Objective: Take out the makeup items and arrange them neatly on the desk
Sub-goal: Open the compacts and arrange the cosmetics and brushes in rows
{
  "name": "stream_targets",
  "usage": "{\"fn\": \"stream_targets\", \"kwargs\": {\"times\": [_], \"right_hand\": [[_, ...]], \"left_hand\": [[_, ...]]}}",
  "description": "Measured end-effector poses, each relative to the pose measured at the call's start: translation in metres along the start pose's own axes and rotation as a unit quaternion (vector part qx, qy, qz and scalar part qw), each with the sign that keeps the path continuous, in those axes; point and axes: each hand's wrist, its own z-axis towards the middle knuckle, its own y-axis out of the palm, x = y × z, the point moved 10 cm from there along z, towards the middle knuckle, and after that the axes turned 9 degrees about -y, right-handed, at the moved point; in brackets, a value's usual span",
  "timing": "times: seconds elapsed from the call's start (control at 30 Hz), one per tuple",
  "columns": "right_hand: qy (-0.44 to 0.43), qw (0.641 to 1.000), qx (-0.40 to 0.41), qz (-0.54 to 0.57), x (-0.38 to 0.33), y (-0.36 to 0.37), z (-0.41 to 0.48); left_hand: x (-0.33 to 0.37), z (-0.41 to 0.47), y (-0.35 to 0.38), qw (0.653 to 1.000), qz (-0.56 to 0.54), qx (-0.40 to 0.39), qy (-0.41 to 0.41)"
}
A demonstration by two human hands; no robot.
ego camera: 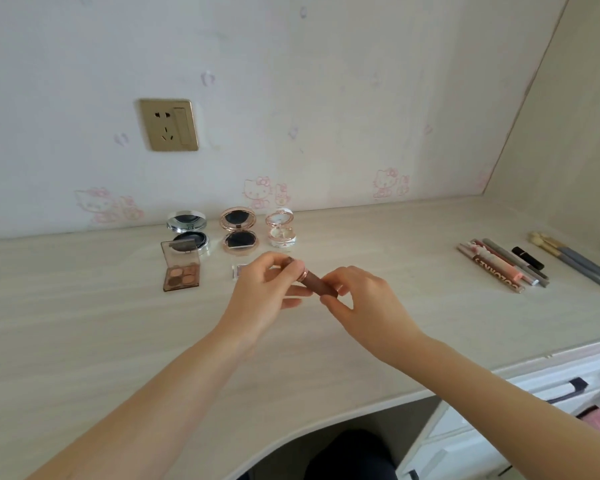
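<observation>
The lipstick, a brown tube with a rose-gold ring near its middle, is held just above the surface, in front of the compacts. Both grips are closed on it. The left grip pinches the end beyond the ring with thumb and fingertips. The right grip pinches the lower barrel between thumb and forefinger, its other fingers curled loosely.

Behind it, 3 open compacts stand in a row by the wall: a silver compact, a rose-gold compact and a white compact. An open eyeshadow palette lies in front of the silver one. A small clear case lies partly hidden behind the left grip. Well to the right lie a row of pencils and tubes, a black lipstick and some brushes.

The tube looks light, rigid and glossy, so it is likely to slip in a loose pinch and to roll if laid on its side. The ring probably marks the cap seam, so pulling the 2 ends apart may open it. The safest hold is across the barrel, below the ring.
</observation>
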Motion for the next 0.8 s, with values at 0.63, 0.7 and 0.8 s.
{"fn": "stream_targets", "kwargs": {"times": [0.63,0.7,0.8], "right_hand": [[-0.026,0.988,-0.089,0.123,-0.044,0.042,0.019],[-0.048,0.989,-0.109,0.087,-0.044,0.049,0.017],[-0.081,0.987,-0.129,0.057,-0.042,0.058,0.01]], "left_hand": [[-0.005,-0.027,-0.06,0.911,0.358,0.075,0.192],[-0.007,-0.031,-0.054,0.89,0.391,0.075,0.222],[-0.011,-0.036,-0.043,0.865,0.429,0.056,0.255]]}}
